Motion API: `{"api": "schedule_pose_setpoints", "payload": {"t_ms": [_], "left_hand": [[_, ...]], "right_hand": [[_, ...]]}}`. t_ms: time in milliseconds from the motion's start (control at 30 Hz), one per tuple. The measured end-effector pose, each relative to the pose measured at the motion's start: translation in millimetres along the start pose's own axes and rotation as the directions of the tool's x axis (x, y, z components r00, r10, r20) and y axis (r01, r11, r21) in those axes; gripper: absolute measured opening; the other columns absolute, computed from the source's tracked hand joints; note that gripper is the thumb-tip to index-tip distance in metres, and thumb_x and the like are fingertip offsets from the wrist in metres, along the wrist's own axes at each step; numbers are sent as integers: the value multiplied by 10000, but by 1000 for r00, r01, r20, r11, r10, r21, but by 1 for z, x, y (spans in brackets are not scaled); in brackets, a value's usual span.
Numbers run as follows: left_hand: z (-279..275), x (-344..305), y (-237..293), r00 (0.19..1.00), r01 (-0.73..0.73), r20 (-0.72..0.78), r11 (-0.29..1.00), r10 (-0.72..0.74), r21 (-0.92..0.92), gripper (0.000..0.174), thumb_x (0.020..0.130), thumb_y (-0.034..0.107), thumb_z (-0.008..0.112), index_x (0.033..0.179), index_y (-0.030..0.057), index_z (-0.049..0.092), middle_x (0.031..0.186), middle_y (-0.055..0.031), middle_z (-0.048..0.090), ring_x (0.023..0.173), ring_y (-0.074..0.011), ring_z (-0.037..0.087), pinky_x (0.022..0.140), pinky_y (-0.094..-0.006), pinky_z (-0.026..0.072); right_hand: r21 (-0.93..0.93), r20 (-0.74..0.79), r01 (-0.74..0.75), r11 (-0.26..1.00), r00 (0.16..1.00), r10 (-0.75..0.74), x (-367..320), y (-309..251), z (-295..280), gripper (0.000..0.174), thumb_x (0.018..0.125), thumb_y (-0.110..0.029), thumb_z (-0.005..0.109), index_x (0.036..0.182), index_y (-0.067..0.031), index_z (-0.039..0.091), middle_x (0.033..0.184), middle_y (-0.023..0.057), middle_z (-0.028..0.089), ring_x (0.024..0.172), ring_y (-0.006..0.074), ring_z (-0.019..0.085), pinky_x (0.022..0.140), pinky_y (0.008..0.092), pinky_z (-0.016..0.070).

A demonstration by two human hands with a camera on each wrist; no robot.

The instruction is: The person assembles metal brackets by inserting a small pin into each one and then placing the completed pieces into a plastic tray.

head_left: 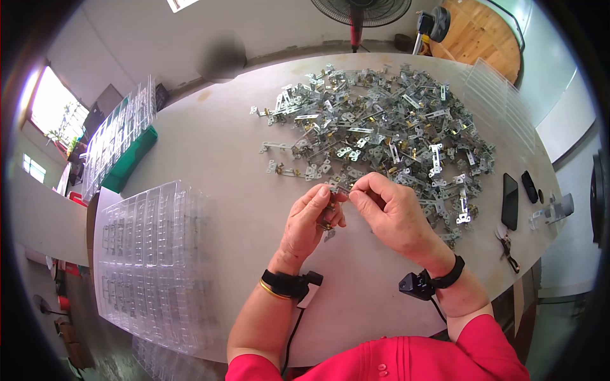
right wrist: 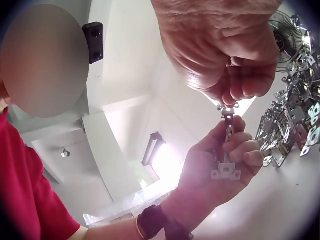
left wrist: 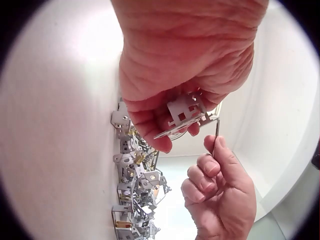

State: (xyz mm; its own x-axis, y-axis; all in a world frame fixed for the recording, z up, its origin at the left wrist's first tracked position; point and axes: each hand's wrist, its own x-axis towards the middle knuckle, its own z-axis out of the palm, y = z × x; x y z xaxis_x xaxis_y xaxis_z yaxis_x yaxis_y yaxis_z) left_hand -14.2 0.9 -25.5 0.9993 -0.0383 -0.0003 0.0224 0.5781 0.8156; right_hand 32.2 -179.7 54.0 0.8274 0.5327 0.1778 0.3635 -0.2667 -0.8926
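Note:
My left hand (head_left: 304,223) grips a small metal bracket (left wrist: 186,111) with cut-out slots and flat end tabs. In the right wrist view the bracket (right wrist: 226,171) lies lengthwise along the left palm, its wide tabbed end toward the wrist. My right hand (head_left: 399,219) is close beside it, thumb and forefinger pinching a thin dark metal rod (left wrist: 217,134). The rod's tip meets the bracket's end in the left wrist view. Just beyond both hands spreads a big heap of similar metal brackets (head_left: 381,130), some with brass-coloured parts.
Stacked clear plastic trays (head_left: 143,254) stand at the table's left. More trays rest on a green crate (head_left: 131,160) behind them. A phone (head_left: 509,202), pliers (head_left: 506,247) and a clear cup (head_left: 559,208) lie at the right. A fan (head_left: 357,9) stands beyond the table.

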Motion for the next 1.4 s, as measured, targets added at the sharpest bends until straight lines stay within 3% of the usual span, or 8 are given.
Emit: {"api": "schedule_pose_setpoints", "payload": {"t_ms": [200,367,700,767,1100,1167,1300,1400], "left_hand": [[7,0,1,997,-10,-79,1000,10,-1,360,1070,316,517,1072,-19,648,712,20,457,680,-107,475,697,-303,488],[7,-1,1,996,-34,-81,995,42,94,365,1064,332,530,1067,-12,652,705,31,461,668,-83,465,677,-274,475],[4,-4,-2,998,-8,-55,953,26,304,336,1047,318,570,1074,-10,640,746,4,517,683,-105,498,666,-287,474],[10,-5,1,999,-1,-33,923,15,385,332,1046,332,575,1041,8,646,749,14,514,693,-98,510,667,-266,457],[14,-6,-2,1000,-15,25,846,2,533,359,1047,356,575,1081,8,656,806,30,547,755,-78,525,697,-248,452],[19,-7,0,999,-21,46,835,-5,550,378,1048,367,573,1122,6,660,837,30,560,767,-76,532,705,-249,457],[24,-9,-2,990,-92,138,788,9,608,353,1050,386,566,1088,50,668,828,21,556,767,-78,516,698,-247,467],[23,-9,-3,992,36,87,850,-96,525,365,1064,361,539,1091,20,666,792,7,549,745,-90,520,692,-263,472]], "right_hand": [[-81,-2,-23,996,1000,23,1,1,-2,99,967,-119,652,978,-23,631,699,103,639,567,143,564,541,316,454],[-46,-25,-39,998,999,38,-3,0,-3,149,960,-109,661,1074,-29,608,662,89,601,557,146,552,537,314,445],[45,59,-71,996,996,69,-5,0,-11,195,965,-121,655,1125,-20,610,687,61,618,598,105,550,557,295,446],[122,168,-175,977,974,153,-6,-1,-13,189,975,-143,641,1111,-14,623,688,44,625,599,82,538,551,279,434],[-24,138,-206,978,969,207,-9,-5,-18,153,963,-186,659,948,-34,658,708,51,621,587,114,532,558,292,440],[-165,46,29,986,999,-21,-10,4,-17,140,949,-190,678,940,-50,667,750,74,596,618,126,539,570,305,445],[-141,8,54,989,999,-53,-10,0,-16,136,964,-174,670,940,-41,653,786,70,567,660,113,549,581,290,445],[28,-142,80,996,987,-75,-9,-4,-17,120,985,-156,655,960,-40,635,746,36,571,630,91,529,564,265,429]]}}
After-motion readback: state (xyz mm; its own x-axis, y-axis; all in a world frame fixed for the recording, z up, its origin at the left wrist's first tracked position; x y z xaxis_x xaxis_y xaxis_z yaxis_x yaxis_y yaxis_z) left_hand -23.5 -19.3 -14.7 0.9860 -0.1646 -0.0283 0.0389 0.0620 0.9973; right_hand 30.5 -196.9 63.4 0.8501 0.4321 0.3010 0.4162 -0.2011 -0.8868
